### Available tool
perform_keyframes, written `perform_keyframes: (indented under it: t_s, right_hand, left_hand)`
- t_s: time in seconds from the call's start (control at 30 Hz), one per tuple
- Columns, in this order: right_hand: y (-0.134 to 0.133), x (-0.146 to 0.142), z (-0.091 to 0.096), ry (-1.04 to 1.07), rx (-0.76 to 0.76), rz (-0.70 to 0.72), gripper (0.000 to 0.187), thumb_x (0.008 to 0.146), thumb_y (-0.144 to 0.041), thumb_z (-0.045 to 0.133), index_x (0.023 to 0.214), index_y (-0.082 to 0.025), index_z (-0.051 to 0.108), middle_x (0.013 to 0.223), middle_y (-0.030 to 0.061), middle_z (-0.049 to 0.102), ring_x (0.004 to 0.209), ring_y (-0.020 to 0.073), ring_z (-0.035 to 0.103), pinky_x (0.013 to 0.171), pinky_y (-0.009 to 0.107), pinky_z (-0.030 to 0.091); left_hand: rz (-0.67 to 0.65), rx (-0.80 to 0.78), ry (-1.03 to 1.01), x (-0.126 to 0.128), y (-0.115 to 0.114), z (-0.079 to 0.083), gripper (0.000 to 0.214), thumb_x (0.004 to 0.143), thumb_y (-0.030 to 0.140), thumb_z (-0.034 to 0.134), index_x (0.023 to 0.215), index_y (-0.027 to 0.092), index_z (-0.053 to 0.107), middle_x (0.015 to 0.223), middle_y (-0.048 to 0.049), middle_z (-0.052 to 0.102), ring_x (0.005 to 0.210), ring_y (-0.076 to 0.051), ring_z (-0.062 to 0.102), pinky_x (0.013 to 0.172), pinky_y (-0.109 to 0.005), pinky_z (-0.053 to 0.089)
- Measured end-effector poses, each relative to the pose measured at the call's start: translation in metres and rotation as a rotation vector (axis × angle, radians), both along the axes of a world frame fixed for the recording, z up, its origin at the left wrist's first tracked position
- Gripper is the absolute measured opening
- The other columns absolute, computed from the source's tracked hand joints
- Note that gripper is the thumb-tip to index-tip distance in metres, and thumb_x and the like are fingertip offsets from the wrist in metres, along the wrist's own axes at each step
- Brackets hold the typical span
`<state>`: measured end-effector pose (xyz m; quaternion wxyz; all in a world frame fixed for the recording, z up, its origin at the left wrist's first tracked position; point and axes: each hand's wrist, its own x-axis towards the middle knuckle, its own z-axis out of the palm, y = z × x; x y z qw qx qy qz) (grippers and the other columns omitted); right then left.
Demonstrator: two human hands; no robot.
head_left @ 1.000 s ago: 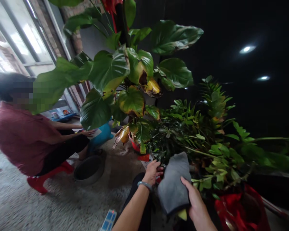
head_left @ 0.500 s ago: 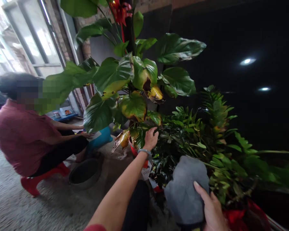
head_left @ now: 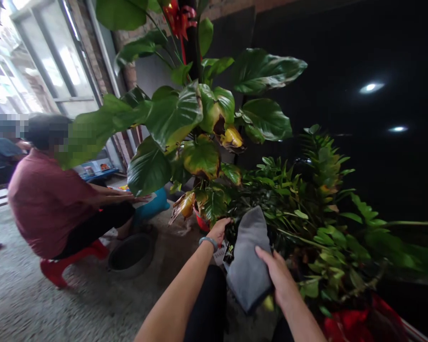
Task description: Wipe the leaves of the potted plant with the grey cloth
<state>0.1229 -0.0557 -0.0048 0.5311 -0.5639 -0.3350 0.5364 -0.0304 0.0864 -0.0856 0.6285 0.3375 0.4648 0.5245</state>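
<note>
The grey cloth [head_left: 250, 256] sits in the right hand [head_left: 281, 275], thumb on top, in front of the shrub [head_left: 255, 197]. Just left of the cloth, the left hand [head_left: 219, 230] is at the leaves, fingers curled; whether it grips one I can't tell. Behind and left of the cloth, a red pot [head_left: 201, 221] stands under the tall plant [head_left: 174, 114]; well left, a basin [head_left: 131, 257], too dark inside to read

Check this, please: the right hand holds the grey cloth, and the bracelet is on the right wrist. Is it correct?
Not fully: the bracelet is on the left wrist, not the right one, as the head view shows. The right hand does hold the grey cloth.
</note>
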Motion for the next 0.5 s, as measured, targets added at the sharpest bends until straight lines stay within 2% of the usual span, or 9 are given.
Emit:
perform_keyframes:
  t_s: [0.07,0.13,0.23,0.3,0.4,0.5]
  right_hand:
    - [-0.013,0.005,-0.005,-0.066,0.019,-0.022,0.041,0.053,-0.049,0.072,0.082,-0.02,0.07,0.076,0.0079,0.076,0.082,0.0315,0.071,0.071,0.039,0.055]
    - [-0.017,0.014,0.008,-0.094,0.092,-0.12,0.046,0.052,-0.05,0.074,0.087,-0.02,0.071,0.081,0.0073,0.077,0.083,0.0308,0.071,0.071,0.038,0.055]
    - [0.001,0.021,0.037,-0.077,0.265,-0.298,0.051,0.055,-0.05,0.074,0.095,-0.02,0.069,0.093,0.0073,0.077,0.09,0.0289,0.069,0.077,0.037,0.054]
    - [0.018,0.017,0.044,-0.028,0.3,-0.35,0.05,0.055,-0.049,0.072,0.096,-0.02,0.068,0.097,0.0078,0.076,0.091,0.0285,0.069,0.079,0.038,0.053]
    - [0.024,0.005,0.026,-0.055,0.139,-0.221,0.044,0.049,-0.046,0.071,0.085,-0.02,0.068,0.088,0.0091,0.077,0.087,0.0311,0.069,0.076,0.041,0.054]
    - [0.001,0.003,0.004,-0.195,0.045,0.023,0.037,0.05,-0.046,0.072,0.077,-0.021,0.071,0.078,0.0084,0.076,0.08,0.0319,0.07,0.073,0.041,0.054]
  left_hand:
    - [-0.039,-0.068,-0.089,-0.001,-0.008,-0.002,0.017,0.068,0.031,0.072,0.062,0.017,0.065,0.064,-0.0054,0.07,0.076,-0.023,0.067,0.085,-0.036,0.049]
    - [-0.081,-0.143,-0.185,-0.001,-0.017,-0.004,0.014,0.07,0.028,0.071,0.066,0.015,0.067,0.066,-0.0066,0.072,0.077,-0.023,0.069,0.089,-0.036,0.049]
    - [-0.087,-0.195,-0.283,0.004,-0.034,-0.013,0.01,0.075,0.023,0.067,0.071,0.014,0.069,0.071,-0.0081,0.074,0.085,-0.023,0.07,0.094,-0.036,0.047]
    - [-0.076,-0.213,-0.323,0.009,-0.045,-0.02,0.011,0.078,0.023,0.064,0.072,0.015,0.069,0.074,-0.0091,0.075,0.093,-0.025,0.07,0.097,-0.037,0.046]
    - [-0.066,-0.225,-0.411,0.015,-0.053,-0.027,0.012,0.079,0.022,0.062,0.073,0.014,0.069,0.079,-0.0102,0.076,0.1,-0.028,0.068,0.098,-0.039,0.046]
    - [-0.108,-0.214,-0.47,0.016,-0.054,-0.029,0.012,0.075,0.025,0.067,0.077,0.014,0.07,0.087,-0.0102,0.076,0.1,-0.028,0.068,0.095,-0.037,0.048]
